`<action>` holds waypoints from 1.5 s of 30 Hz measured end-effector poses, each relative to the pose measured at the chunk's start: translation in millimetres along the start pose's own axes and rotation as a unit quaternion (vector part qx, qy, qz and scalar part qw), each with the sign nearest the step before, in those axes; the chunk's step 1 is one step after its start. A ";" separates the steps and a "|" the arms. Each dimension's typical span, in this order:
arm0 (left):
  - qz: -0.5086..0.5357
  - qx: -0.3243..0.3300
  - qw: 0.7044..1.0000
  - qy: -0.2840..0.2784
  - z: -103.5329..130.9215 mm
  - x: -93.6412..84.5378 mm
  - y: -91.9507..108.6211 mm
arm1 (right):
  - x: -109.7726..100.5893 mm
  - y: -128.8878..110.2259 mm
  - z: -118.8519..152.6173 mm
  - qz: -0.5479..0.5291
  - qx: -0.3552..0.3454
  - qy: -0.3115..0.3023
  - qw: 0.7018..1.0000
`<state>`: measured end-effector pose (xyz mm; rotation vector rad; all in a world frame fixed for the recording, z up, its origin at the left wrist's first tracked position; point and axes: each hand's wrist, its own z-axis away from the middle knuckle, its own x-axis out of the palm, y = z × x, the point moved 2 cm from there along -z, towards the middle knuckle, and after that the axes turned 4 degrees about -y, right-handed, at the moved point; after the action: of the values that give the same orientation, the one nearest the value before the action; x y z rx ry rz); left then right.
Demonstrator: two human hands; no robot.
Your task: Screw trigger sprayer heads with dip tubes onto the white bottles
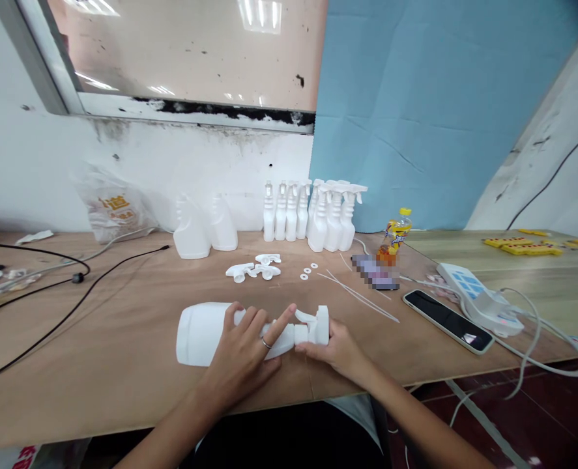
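A white spray bottle (201, 333) lies on its side on the brown table, its base to the left and its trigger sprayer head (318, 324) to the right. Across the bottle's body and neck, my left hand (249, 342) is closed, with a ring on one finger and the index finger reaching toward the trigger. My right hand (335, 348) grips the sprayer head near its collar, which sits at the bottle's neck. Beyond my hands lie several loose trigger heads (268, 271), white ring washers (307, 270) and thin white tubes (360, 296).
Two headless bottles (191, 231) stand by the wall, left of several bottles with heads (335, 218). To the right are a drink bottle (395, 238), a phone (447, 320) and a power strip (479, 296). A black cable (98, 283) crosses the left side.
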<state>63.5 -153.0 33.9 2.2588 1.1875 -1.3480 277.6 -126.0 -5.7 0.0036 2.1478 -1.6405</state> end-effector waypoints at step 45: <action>0.046 0.013 0.980 0.191 16.0 -7.9 3.5 | 17.9 -48.7 -10.4 -0.254 -0.003 0.045 0.966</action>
<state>54.4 -168.5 31.1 2.6369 1.1596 -0.9258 245.2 -135.5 35.1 -0.5238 2.3554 -1.9331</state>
